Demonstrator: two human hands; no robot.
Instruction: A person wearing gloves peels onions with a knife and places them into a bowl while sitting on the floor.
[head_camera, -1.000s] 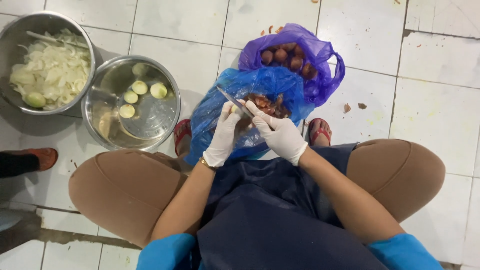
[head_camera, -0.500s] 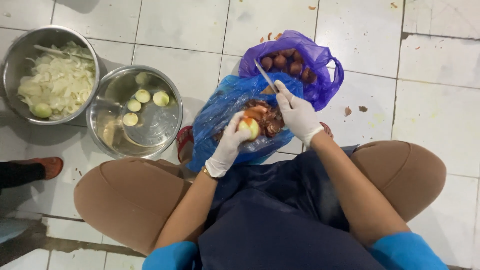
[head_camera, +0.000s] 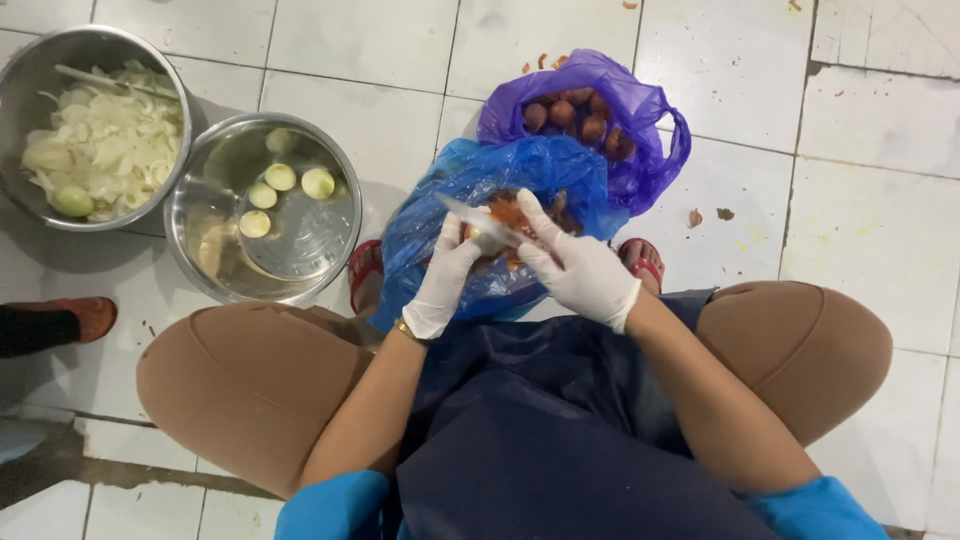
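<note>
My left hand (head_camera: 447, 272), in a white glove, holds a pale peeled onion (head_camera: 487, 238) over a blue plastic bag (head_camera: 470, 190) full of brown skins. My right hand (head_camera: 577, 268), also gloved, grips a small knife (head_camera: 468, 214) whose blade points left across the onion. A purple bag (head_camera: 640, 110) behind holds several unpeeled brown onions (head_camera: 575, 115). I squat on the tiled floor with my knees spread to either side.
A steel bowl (head_camera: 200, 250) with three peeled onions in water sits at the left. A second steel bowl (head_camera: 20, 110) with sliced onion stands at the far left. Another person's shoe (head_camera: 85, 318) shows at the left edge. Onion skin scraps (head_camera: 708, 215) lie on the tiles.
My right hand came back down from the purple bag to the onion, and the knife now lies across it. The view has shifted slightly.
</note>
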